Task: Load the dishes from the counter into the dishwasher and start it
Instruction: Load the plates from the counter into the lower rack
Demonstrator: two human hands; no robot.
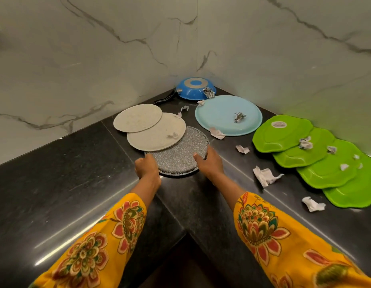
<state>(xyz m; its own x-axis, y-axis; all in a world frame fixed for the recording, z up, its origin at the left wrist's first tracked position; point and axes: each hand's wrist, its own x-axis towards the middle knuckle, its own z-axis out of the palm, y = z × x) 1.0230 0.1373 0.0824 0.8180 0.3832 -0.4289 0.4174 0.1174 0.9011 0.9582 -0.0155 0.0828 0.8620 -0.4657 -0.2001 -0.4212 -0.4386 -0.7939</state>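
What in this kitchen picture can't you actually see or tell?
Head view only:
- Dishwasher: out of frame.
- Speckled plate: far edge lies under the grey plate; near rim is partly covered by the left hand and right hand.
- Nearest green plate: cut off by the right edge.
- Pan handle: dark against the counter.

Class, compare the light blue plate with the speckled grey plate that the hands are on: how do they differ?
The light blue plate is smooth and plain; the speckled grey plate looks rough and glittery. Crumpled paper lies on the blue one, none on the grey. Both hands grip the grey plate's rim; nothing touches the blue. Both are round and lie on the black counter.
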